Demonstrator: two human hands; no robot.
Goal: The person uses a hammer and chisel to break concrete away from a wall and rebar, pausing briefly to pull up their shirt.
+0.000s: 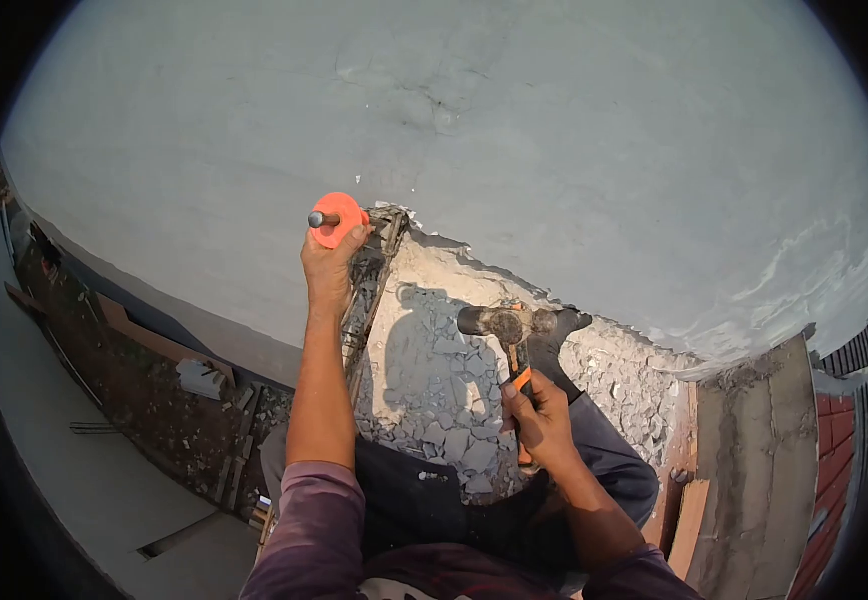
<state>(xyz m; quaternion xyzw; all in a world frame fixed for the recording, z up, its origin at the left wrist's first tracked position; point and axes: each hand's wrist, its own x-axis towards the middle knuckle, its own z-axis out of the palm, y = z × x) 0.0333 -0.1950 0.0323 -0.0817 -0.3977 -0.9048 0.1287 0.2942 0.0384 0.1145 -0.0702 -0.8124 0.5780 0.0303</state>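
My left hand [332, 262] is wrapped round a chisel [320, 219] with a round orange hand guard [338, 208]. The chisel's metal head points up toward me, and its tip is hidden behind the guard, near the broken edge of the grey plaster wall [554, 150]. Lower and to the right, my right hand [544, 420] grips a hammer by its black and orange handle. The hammer's head [507, 323] is raised over the rubble, apart from the chisel.
Broken plaster pieces [449, 440] lie between my legs. A dark shoe [551, 340] is behind the hammer head. Wooden strips [384, 250] run beside the chisel. A wooden board [689, 525] lies at right, by a cement ledge [754, 460]. Debris-strewn ground [144, 370] is at left.
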